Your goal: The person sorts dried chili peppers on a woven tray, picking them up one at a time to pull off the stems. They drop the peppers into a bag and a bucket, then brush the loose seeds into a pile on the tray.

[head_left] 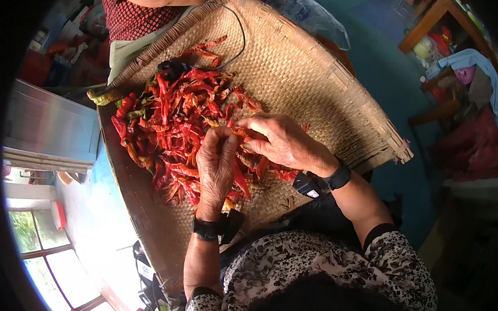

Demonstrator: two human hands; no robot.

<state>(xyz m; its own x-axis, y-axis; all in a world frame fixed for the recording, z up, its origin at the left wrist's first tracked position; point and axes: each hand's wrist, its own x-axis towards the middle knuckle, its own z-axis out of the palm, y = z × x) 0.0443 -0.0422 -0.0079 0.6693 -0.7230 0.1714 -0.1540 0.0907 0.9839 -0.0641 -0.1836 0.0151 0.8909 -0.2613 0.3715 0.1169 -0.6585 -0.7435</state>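
Note:
A heap of dried red chilies covers the left half of a large woven basket tray. Over the heap's near right side, my left hand and my right hand meet fingertip to fingertip. Between them is an orange-red chili pepper, pinched by both; the fingers hide part of it. Both hands are closed, thumbs against forefingers. Each wrist wears a black strap with a small box.
Across the tray, another person in a red patterned garment sits close to its far rim. A black cable loops over the weave there. A clear plastic bag lies beyond the tray, and wooden furniture stands far right.

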